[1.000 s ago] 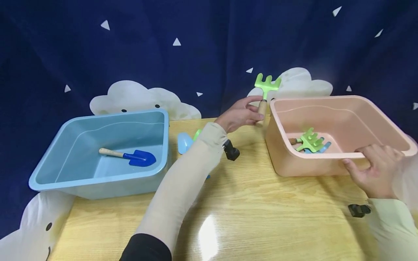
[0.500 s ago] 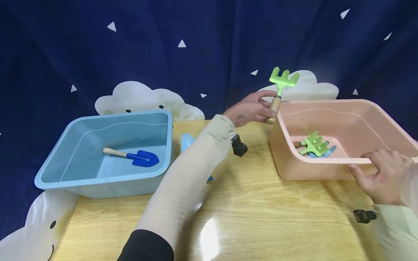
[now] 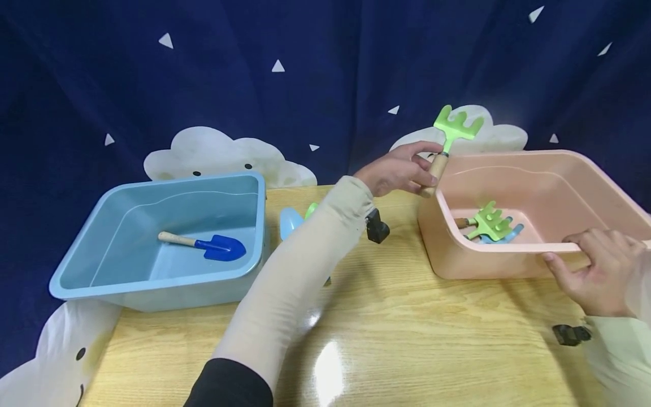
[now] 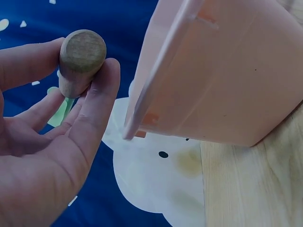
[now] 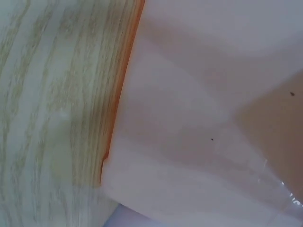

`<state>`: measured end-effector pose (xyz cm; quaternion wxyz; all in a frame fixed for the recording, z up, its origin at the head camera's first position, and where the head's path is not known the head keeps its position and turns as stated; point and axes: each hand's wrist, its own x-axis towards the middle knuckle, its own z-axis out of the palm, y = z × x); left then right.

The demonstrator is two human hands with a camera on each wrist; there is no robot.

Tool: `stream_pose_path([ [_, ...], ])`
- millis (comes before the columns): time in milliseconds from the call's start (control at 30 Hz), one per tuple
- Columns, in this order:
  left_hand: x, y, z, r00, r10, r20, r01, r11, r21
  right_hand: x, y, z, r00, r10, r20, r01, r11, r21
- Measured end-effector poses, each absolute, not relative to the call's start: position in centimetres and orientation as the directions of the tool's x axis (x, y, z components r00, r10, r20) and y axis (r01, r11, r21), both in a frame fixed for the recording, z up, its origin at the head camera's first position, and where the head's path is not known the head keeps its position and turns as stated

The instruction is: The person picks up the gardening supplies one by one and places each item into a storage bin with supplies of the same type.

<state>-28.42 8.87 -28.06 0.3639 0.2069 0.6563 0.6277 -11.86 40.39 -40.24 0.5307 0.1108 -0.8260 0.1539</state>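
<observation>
Green rake, head view: you hold it raised by its wooden handle, fingers and thumb of your left hand pinching the grip. It lies at those fingertips, just beside the left rim of the pink tub. Its long axis tilts: tines up and to the right, butt down and to the left. Your left hand is the nearer one; your right hand is well apart, gripping the tub's near rim. Count two tubs, including the blue tub, which contains one blue trowel. Inside the pink tub, overlapping green tines and a light-blue tool prevent a certain count. On the table, one light-blue piece and one green piece show, partly hidden by your left sleeve.

Left wrist view: the handle's butt faces you between the digits; a gap separates it from the tub.

Right wrist view: tub wall and table appear; you cannot tell the finger state here.
</observation>
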Motion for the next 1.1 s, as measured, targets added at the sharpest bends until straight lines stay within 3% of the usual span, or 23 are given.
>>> stream_pose_path([
  [333,-28.2,10.0,-29.0,-0.622,0.753,-0.216,-0.181,0.13,0.975,-11.4,39.6,-40.3,-0.424,0.074,0.903,-0.385,0.888,-0.254],
  [567,-28.1,11.2,-29.2,-0.618,0.751,-0.232,-0.16,0.169,0.973,-11.0,39.6,-40.1,-0.459,0.02,0.888,-0.358,0.911,-0.206],
  [767,-28.0,11.6,-29.4,-0.625,0.741,-0.246,-0.159,0.187,0.969,-11.7,39.5,-40.7,-0.469,0.035,0.882,-0.379,0.895,-0.237],
  [967,-27.3,12.8,-29.1,-0.591,0.764,-0.257,-0.157,0.203,0.966,-11.9,39.6,-41.0,-0.447,0.054,0.893,-0.387,0.889,-0.247],
  [1100,-26.5,14.1,-28.5,-0.564,0.771,-0.295,-0.172,0.239,0.956,-11.3,40.1,-40.9,-0.484,0.025,0.874,-0.339,0.916,-0.215],
])
